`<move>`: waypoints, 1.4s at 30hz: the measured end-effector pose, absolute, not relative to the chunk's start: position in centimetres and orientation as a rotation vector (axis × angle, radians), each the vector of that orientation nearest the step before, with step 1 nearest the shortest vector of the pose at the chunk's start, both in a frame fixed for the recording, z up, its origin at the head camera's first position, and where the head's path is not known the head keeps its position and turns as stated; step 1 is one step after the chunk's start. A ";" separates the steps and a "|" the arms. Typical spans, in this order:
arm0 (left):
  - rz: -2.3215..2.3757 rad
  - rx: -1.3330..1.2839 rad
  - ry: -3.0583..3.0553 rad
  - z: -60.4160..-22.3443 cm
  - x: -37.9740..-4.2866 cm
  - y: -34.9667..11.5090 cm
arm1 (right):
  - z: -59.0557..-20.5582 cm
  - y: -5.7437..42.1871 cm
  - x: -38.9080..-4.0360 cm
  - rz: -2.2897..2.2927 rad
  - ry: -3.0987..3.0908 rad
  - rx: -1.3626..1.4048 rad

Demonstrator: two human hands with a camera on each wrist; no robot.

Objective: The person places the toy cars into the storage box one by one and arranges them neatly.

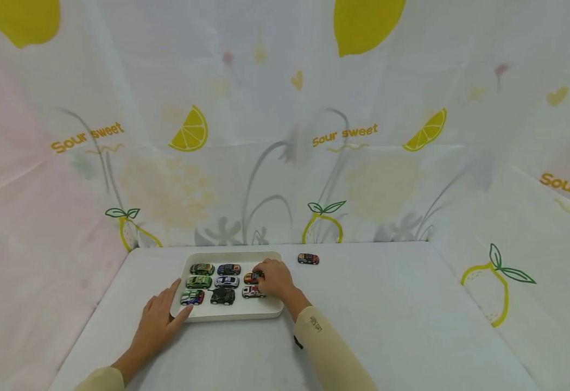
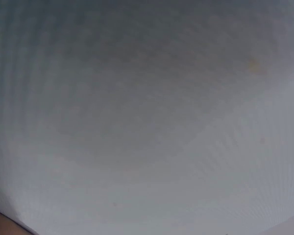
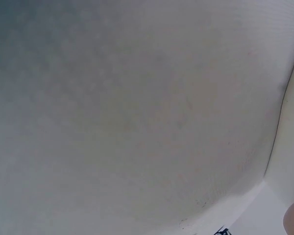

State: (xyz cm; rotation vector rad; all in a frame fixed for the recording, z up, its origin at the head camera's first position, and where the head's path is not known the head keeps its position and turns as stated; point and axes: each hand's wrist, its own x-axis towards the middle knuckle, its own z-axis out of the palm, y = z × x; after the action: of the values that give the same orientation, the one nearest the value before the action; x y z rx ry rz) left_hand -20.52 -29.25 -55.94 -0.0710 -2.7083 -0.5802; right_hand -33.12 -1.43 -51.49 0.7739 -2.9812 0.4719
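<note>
A white tray (image 1: 226, 312) on the table holds several small toy cars in rows. In its right column, my right hand (image 1: 274, 278) pinches an orange toy car (image 1: 252, 278), partly hidden by the fingers. Just below that car sits a white and red toy car (image 1: 252, 292). My left hand (image 1: 160, 317) rests along the tray's left edge, fingers fairly straight and the thumb over the front corner, near a green, white and blue toy car (image 1: 192, 297). A dark toy car with a barrel (image 1: 222, 296) stands in the middle column. Both wrist views show mostly a blurred pale surface.
To the right of the tray, a dark and red toy car (image 1: 308, 259) lies on the white tabletop (image 1: 387, 304) near its back edge. A lemon-printed cloth (image 1: 275, 179) hangs behind the table and along both sides.
</note>
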 end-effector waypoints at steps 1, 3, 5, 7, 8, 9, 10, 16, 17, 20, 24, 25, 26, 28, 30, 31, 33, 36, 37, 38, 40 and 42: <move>-0.579 -0.073 -2.705 -55.9 -20.5 -29.3 | -51.5 -1.5 -33.1 0.477 -2.984 0.775; -0.578 -0.078 -2.701 -55.9 -20.5 -29.4 | -51.6 -1.6 -33.2 0.497 -2.986 0.771; -0.580 -0.081 -2.697 -55.9 -20.5 -29.5 | -51.7 -1.6 -33.3 0.525 -2.984 0.764; -0.587 -0.083 -2.695 -55.9 -20.5 -29.4 | -51.8 -1.5 -33.4 0.566 -2.971 0.759; -0.589 -0.083 -2.696 -55.9 -20.5 -29.4 | -51.8 -1.4 -33.4 0.599 -2.957 0.763; -0.591 -0.084 -2.696 -55.9 -20.5 -29.4 | -51.8 -1.3 -33.5 0.647 -2.945 0.769; -0.591 -0.083 -2.698 -55.9 -20.5 -29.4 | -51.7 -1.2 -33.5 0.705 -2.928 0.779; -0.590 -0.088 -2.694 -56.1 -20.7 -29.2 | -50.6 1.0 -33.7 0.877 -2.802 0.747; -0.590 -0.089 -2.691 -56.0 -20.8 -29.2 | -50.5 1.6 -34.0 0.822 -2.796 0.729; -0.586 -0.094 -2.688 -55.9 -21.0 -29.2 | -50.2 3.9 -34.7 0.600 -2.821 0.670; -0.580 -0.090 -2.694 -56.0 -20.9 -29.4 | -50.1 7.3 -35.2 0.419 -2.907 0.561; -0.582 -0.085 -2.696 -56.1 -20.8 -29.4 | -50.2 8.0 -35.3 0.406 -2.924 0.530; -0.588 -0.079 -2.695 -56.2 -20.6 -29.4 | -50.2 8.7 -35.3 0.417 -2.933 0.508; -0.597 -0.064 -2.690 -56.4 -20.2 -29.4 | -50.3 9.8 -35.4 0.416 -2.953 0.476; -0.602 -0.050 -2.685 -56.6 -19.8 -29.3 | -50.4 10.8 -35.4 0.395 -2.973 0.466; -0.601 -0.045 -2.686 -56.7 -19.7 -29.3 | -50.5 11.2 -35.4 0.378 -2.984 0.466; -0.602 -0.040 -2.689 -56.9 -19.5 -29.1 | -50.8 11.9 -35.3 0.332 -2.985 0.459; -0.595 -0.040 -2.693 -56.7 -19.5 -28.9 | -51.0 12.8 -35.4 0.291 -2.979 0.439; -0.593 -0.043 -2.695 -56.6 -19.6 -28.8 | -51.1 13.0 -35.4 0.297 -2.975 0.434; -0.590 -0.043 -2.697 -56.5 -19.7 -28.8 | -51.0 13.2 -35.5 0.296 -2.983 0.424; -0.584 -0.046 -2.697 -56.2 -20.0 -28.9 | -51.0 13.6 -35.6 0.291 -3.000 0.408; -0.578 -0.053 -2.694 -56.0 -20.2 -28.9 | -51.0 14.0 -35.7 0.288 -3.018 0.389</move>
State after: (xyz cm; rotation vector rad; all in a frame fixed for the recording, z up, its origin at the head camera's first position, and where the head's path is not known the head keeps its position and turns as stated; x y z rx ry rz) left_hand -20.16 -28.93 -56.02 -0.0534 -2.6942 -0.5777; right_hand -35.72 13.99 -51.02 0.3888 -3.0175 0.2879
